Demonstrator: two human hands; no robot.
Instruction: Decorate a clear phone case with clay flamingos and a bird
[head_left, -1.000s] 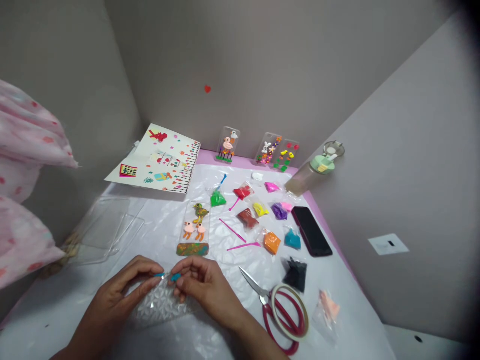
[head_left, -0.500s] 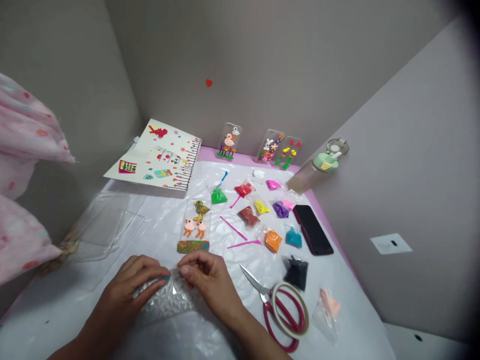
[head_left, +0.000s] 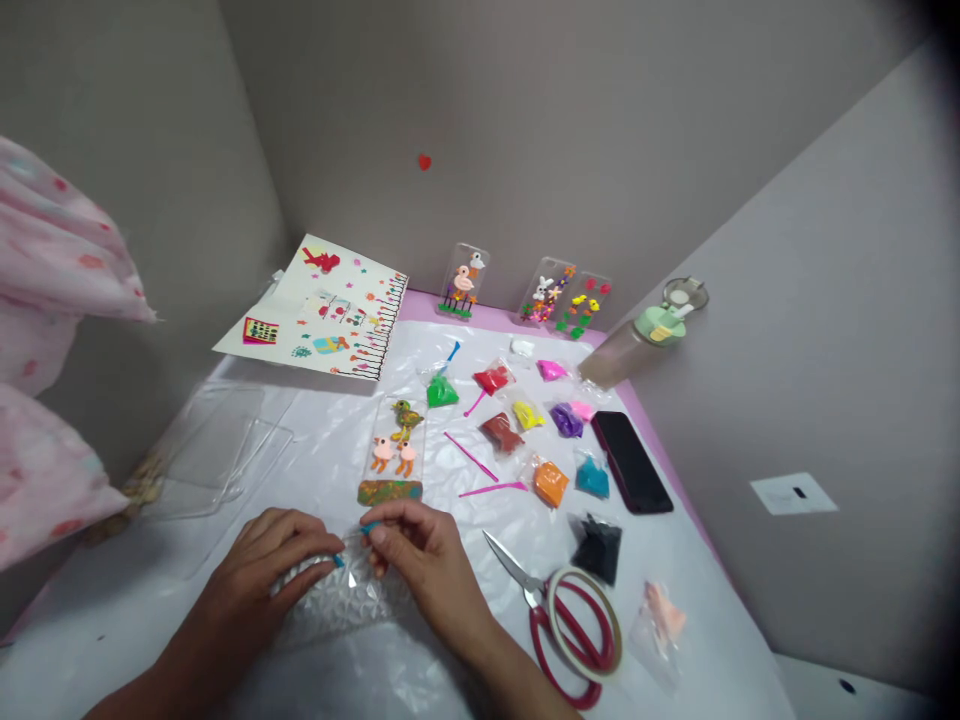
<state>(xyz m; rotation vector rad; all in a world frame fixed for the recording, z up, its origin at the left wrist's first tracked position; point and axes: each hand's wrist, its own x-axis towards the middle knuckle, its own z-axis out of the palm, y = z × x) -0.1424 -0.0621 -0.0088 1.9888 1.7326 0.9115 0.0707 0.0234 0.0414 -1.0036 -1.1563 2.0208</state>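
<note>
My left hand [head_left: 277,565] pinches a small piece of blue clay [head_left: 339,561] between thumb and finger. A second bit of blue clay [head_left: 368,528] is held in the fingertips of my right hand [head_left: 416,550], a short gap away. Both hands are low over a clear, faceted plastic sheet [head_left: 352,602] on the table. Just beyond them lies a clear phone case [head_left: 375,420] with a green-brown clay duck [head_left: 406,420], two pink clay birds [head_left: 382,455] and a mottled clay strip [head_left: 390,492] along its near end.
Bagged clay in several colours, such as teal [head_left: 592,476] and orange [head_left: 551,483], lies right of centre. Scissors [head_left: 534,590], a tape roll [head_left: 551,610] and a phone [head_left: 632,462] are at right. A bottle [head_left: 622,352] stands behind; clear cases [head_left: 202,470] lie left.
My hands have drawn slightly apart, and blue clay now shows more plainly in my right fingertips. The whole view has shifted a little.
</note>
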